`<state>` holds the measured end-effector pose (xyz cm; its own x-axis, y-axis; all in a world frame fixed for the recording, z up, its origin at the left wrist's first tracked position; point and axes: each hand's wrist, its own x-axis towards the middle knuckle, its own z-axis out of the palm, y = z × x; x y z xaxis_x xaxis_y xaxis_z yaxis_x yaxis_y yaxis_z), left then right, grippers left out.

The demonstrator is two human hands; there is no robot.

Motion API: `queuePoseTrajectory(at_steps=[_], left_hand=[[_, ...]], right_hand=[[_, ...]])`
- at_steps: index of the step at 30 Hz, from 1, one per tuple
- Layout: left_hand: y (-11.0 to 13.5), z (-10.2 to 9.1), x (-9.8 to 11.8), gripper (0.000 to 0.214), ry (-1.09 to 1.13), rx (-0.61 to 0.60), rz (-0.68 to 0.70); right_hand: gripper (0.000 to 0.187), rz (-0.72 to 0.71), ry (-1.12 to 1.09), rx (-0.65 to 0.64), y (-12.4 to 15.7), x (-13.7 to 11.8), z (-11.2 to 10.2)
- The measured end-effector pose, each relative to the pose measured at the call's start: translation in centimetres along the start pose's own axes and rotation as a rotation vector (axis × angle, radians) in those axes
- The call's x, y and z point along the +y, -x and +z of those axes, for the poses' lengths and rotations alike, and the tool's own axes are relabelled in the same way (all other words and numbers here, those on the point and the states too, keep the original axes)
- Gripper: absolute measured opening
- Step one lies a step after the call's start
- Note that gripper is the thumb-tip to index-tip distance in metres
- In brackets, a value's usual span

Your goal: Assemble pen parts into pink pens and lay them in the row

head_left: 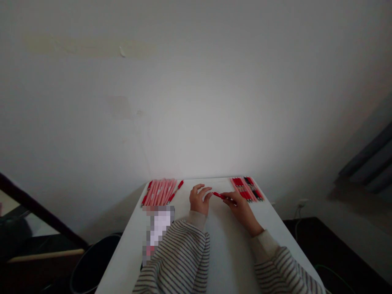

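My right hand [239,204] is closed round a red pen [218,195], with the pen's thin tip pointing left. Close to that tip is my left hand [199,200], its thumb and fingers curved and slightly apart; whether they touch the tip is too small to tell. Left of my hands lies a pile of pink-and-red pens [161,192], with a single red pen [176,192] along its right side. Beyond my right hand are rows of red pens [241,189] and black-ended pens [253,188] in what looks like pinkish wrapping.
The white table [225,261] stands against a pale wall [196,102]. A blurred-out phone-like object [161,224] lies beside my left forearm. A dark bin [94,261] is on the floor at left; a socket with a cable [302,202] is at right.
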<state>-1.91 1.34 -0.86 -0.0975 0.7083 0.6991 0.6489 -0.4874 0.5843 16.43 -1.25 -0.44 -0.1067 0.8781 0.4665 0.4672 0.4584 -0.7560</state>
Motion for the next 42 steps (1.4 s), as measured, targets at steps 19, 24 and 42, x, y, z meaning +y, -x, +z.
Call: queuePoseTrajectory(at_steps=[19, 24, 42], left_hand=[[-0.6, -0.2, -1.4, 0.008, -0.090, 0.092, -0.164], [-0.4, 0.2, -1.5, 0.009, -0.102, 0.066, -0.183], [-0.9, 3.2, 2.4, 0.028, -0.290, -0.386, -0.167]], right_hand=[[0.023, -0.039, 0.088, -0.003, 0.0, 1.6, -0.6], [0.021, -0.068, 0.122, -0.035, 0.0, 1.4, -0.6], [0.022, 0.047, 0.488, 0.306, 0.0, 2.8, -1.5]])
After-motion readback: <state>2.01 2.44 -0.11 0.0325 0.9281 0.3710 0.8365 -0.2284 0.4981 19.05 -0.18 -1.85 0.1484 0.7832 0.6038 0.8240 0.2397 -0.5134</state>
